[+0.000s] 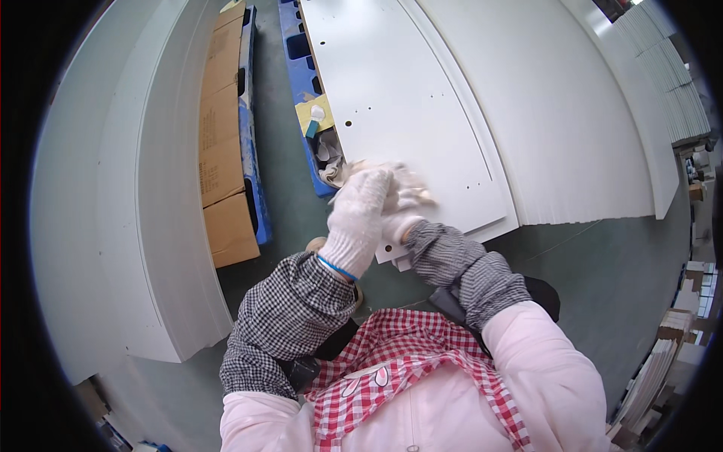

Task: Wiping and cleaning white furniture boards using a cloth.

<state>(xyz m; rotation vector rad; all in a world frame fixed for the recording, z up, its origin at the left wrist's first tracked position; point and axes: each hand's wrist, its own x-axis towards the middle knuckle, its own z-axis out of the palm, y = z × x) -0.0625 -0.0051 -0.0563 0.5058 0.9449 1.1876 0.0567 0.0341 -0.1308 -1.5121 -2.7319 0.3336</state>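
My left hand (360, 207), in a white knit glove, is above the near end of a white panel (410, 98) with its fingers curled closed. Right against it, my right hand (403, 200), also gloved in white, overlaps it. Motion smears the right hand's fingers, and a pale blur lies around both hands. Whatever is between the hands, if anything, is hidden. The panel has small drilled holes and lies flat on another white board. Beside my left hand, crumpled grey-white rags (329, 154) rest at the panel's left edge.
Left of the panel, a blue pallet (297, 47) carries a yellow piece (305, 113) with a small teal item (312, 129). Flattened brown cardboard (222, 135) lies on another pallet. Large white boards stand at the left (113, 188) and right (557, 113). More stacked panels (663, 71) are at far right.
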